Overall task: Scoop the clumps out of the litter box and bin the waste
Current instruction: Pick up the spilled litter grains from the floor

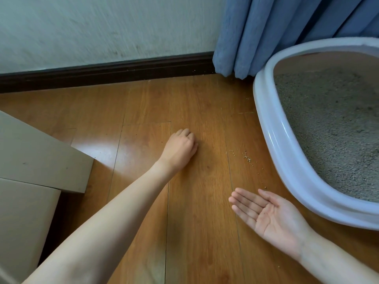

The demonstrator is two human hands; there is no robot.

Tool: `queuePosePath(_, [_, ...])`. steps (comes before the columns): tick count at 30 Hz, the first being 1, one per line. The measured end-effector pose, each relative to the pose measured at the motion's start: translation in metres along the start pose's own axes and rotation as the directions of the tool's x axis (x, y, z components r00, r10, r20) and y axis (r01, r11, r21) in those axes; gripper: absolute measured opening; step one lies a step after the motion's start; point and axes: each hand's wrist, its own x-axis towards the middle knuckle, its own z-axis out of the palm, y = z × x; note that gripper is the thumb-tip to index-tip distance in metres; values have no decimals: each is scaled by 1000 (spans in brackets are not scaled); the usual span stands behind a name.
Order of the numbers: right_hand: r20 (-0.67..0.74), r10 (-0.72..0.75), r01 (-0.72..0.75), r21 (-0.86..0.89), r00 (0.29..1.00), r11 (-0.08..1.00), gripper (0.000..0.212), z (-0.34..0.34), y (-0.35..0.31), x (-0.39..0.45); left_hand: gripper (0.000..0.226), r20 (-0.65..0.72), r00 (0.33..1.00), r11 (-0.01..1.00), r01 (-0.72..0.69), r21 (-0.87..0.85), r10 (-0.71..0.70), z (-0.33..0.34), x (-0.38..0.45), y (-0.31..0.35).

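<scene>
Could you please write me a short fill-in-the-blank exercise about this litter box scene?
1. The spilled grains lie on the ____ beside the litter box.
2. The right hand is open, palm facing ____.
3. The curtain behind the box is ____ in colour.

Missing words: floor; up; blue

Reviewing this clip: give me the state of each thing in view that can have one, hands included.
left hand: fingers curled, knuckles up, down at the floor; whether it pinches anything is hidden.
right hand: palm up, fingers straight, holding nothing.
litter box: uncovered, filled with grey litter.
spilled litter grains: scattered on the wooden floor beside the box.
curtain: hanging down to the floor.
</scene>
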Motion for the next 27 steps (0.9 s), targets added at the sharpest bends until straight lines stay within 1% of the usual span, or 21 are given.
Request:
queuePosePath(1, [-4,-1,2,6,1000,1000,73,0,0,0,14,21,1000,1000,-10,23,10,0,1,1])
queuePosePath(4, [-10,2,-2,-5,1000,1000,82,-1,1,0,13,85,996,994,-16,112,7,-3,2,3])
queuePosePath(5, [-9,6,-6,-12,1000,1000,78,-1,1,0,15,95,995,992,-11,124,-1,-4,4,6])
queuePosePath(7, [-34,2,-2,-17,999,1000,64,1,1,-1,16,117,993,984,-41,174,21,-6,8,13])
queuePosePath(8, [-38,-1,0,-15,999,1000,62,2,2,-1,11,154,987,981,-72,182,44,-8,9,17])
queuePosePath(9, [-36,-4,3,-8,999,1000,67,2,2,-1,11,147,988,983,-70,168,45,-7,10,16])
queuePosePath(10, [-28,-1,1,-8,1000,1000,68,2,2,-1,18,109,994,992,1,124,-15,-8,11,12])
queuePosePath(11, [-35,3,-3,-17,999,1000,61,3,3,-2,22,72,993,994,85,64,-89,-10,12,6])
queuePosePath(12, [-49,7,-8,-22,999,1000,48,2,3,-2,23,31,985,985,172,-7,-172,-11,12,-2])
queuePosePath(13, [-70,10,-12,-21,997,1000,42,0,2,-2,22,-4,970,969,242,-49,-243,-11,12,-10])
queuePosePath(14, [-76,11,-13,-31,997,999,41,1,2,-3,22,-19,959,957,282,-72,-284,-10,12,-17])
queuePosePath(15, [-84,14,-17,-34,996,999,40,0,2,-3,23,-12,956,953,291,-88,-293,-9,12,-22])
queuePosePath(16, [-72,13,-15,-32,997,999,45,1,3,-3,23,14,959,954,282,-99,-282,-8,12,-23])
queuePosePath(18, [-57,4,-6,-31,998,1000,72,-1,3,-2,24,49,973,968,228,-107,-224,-5,13,-23])
queuePosePath(19, [-63,7,-9,-35,998,999,73,-1,4,-2,24,55,980,974,199,-105,-194,-3,13,-23])
queuePosePath(21, [-81,7,-11,-42,997,999,49,1,5,-2,23,56,988,984,146,-101,-141,-1,12,-20])
queuePosePath(22, [-91,2,-6,-45,996,999,41,1,5,-1,22,52,990,986,135,-98,-130,0,13,-19])
queuePosePath(25, [-112,-5,-1,-52,994,999,43,-2,5,0,20,43,994,993,106,-60,-104,-2,17,-17])
queuePosePath(27, [-118,-11,4,-57,993,998,43,-2,5,-1,20,61,997,999,53,10,-54,-5,21,-14])
